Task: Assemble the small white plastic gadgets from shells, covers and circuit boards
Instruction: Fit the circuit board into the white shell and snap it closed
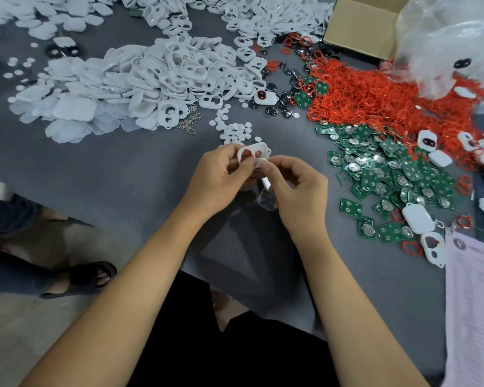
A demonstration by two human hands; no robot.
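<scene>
Your left hand [218, 177] and right hand [294, 188] both pinch one white shell [253, 152] with two holes, held just above the grey table [123, 169], left of the green boards [389, 174].

Grey table cover [123, 169]: runs under everything from your 9 o'clock across to 3 o'clock, with a folded corner hanging toward you at 6 o'clock.

Cardboard box [358, 26]: at your 1 o'clock, far edge of the cover, flaps open, lying tilted.

Clear plastic bag [447, 46]: at your 2 o'clock, crumpled, just beside the box and overlapping its right end.

Pink printed sheet [472, 303]: at your 4 o'clock, lying flat at the right edge; print too small to read.

Black sandal [90, 277]: at your 8 o'clock, on another person's foot, toes pointing right, on the pale floor [25, 344].

Dark trouser leg [9, 213]: at your 9 o'clock, above the sandal.
</scene>
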